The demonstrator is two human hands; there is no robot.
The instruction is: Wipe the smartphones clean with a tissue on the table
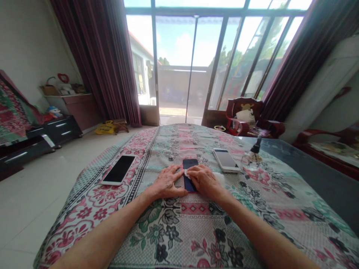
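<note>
The bare left forearm (105,228) and bare right forearm (259,229) taper toward an uncovered left hand (169,182) and right hand (204,181).

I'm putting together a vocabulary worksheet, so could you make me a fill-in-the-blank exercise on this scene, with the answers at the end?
1. The right hand holds a ____ wipe against the dark phone.
2. The left hand is at the ____ side of the dark phone.
3. The white-framed phone left of both hands has a ____ screen.
4. The spray bottle stands to the ____ of both hands.

Missing words: white; left; black; right.
</note>
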